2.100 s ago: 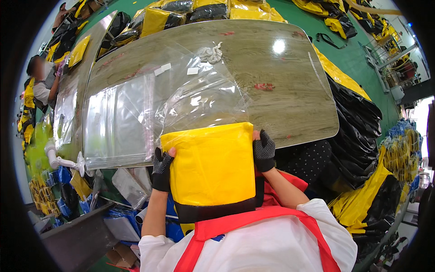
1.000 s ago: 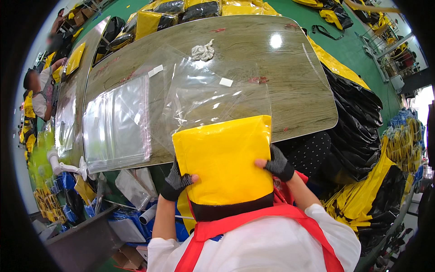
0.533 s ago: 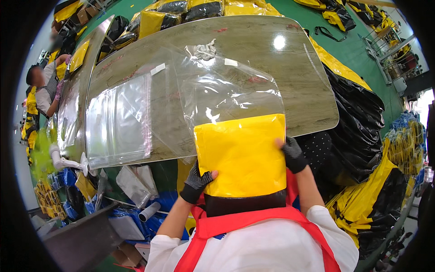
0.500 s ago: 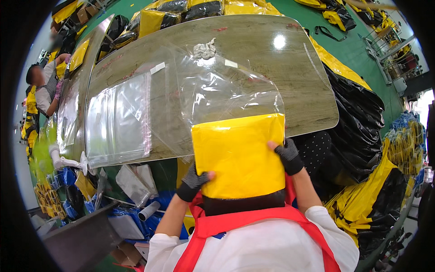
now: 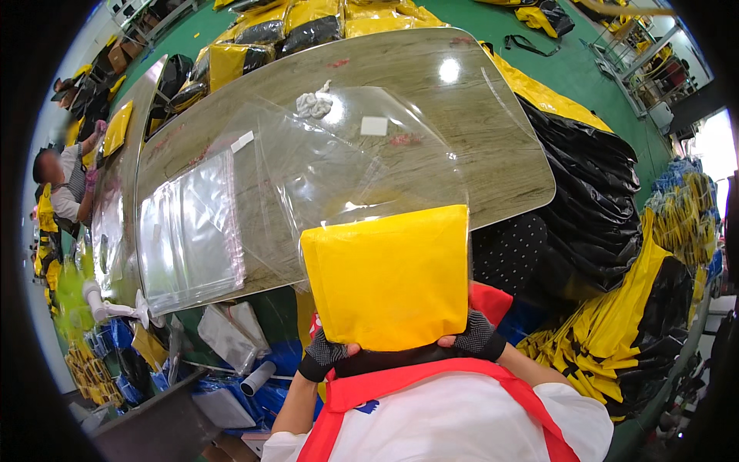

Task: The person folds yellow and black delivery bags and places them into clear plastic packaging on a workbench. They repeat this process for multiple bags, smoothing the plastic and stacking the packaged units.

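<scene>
A folded yellow sheet (image 5: 389, 281) with a black strip along its near edge lies in front of my body. Its upper part reaches into a clear plastic bag (image 5: 362, 173) that spreads onto the table; how far the bag covers the sheet I cannot tell. My left hand (image 5: 327, 356), in a grey-black fingerless glove, grips the sheet's near left corner with the thumb on top. At the near right corner my right hand (image 5: 473, 339), gloved alike, pinches the edge the same way. The fingers beneath the sheet are hidden.
A stack of clear bags (image 5: 188, 231) lies on the wood-patterned table (image 5: 431, 58), with a crumpled white cloth (image 5: 314, 105) farther back. Black and yellow sheeting (image 5: 577, 177) hangs at the right. Wrapped packs (image 5: 308, 23) line the far edge. Another person (image 5: 69, 177) works at far left.
My right hand has slid from the sheet's right side down to its near corner. My left hand has moved down too. The bag beyond lies flatter over the table.
</scene>
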